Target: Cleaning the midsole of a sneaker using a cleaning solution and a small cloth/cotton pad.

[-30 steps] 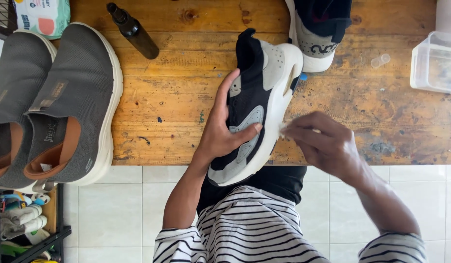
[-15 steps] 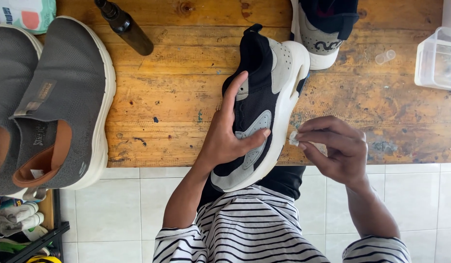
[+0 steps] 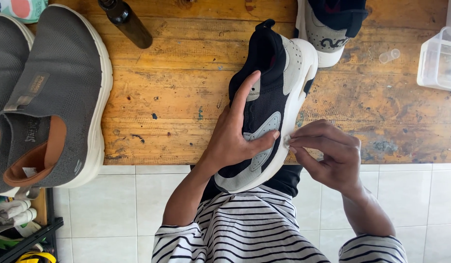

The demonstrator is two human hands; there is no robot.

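Since the earlier frames the right hand [image 3: 330,156] has come back in from a short way off the shoe, and the small white wipe [image 3: 286,140] pinched in its fingers [image 3: 308,142] now touches the sole again. The black-and-grey sneaker [image 3: 267,104] lies on its side at the near edge of the desk [image 3: 177,97], toe overhanging toward the person's lap and heel pointing away. The left hand [image 3: 235,139] steadies it: fingers spread across the dark mesh upper, thumb resting on the grey side panel. The right hand's fingers are pressed together on the wipe, which meets the white midsole about halfway along. As to progress, the visible stretch of midsole looks largely white and free of heavy marks, so the wiping appears well along on this side; the far side of the shoe is hidden and cannot be judged. The matching sneaker [image 3: 330,27] stands just beyond the heel, untouched. Further out, a dark bottle [image 3: 125,22] lies near the desk's far edge, a pair of grey slip-on shoes [image 3: 50,97] sits at the left, and a clear plastic tub [image 3: 439,61] with a small clear cap [image 3: 389,55] beside it is at the right.
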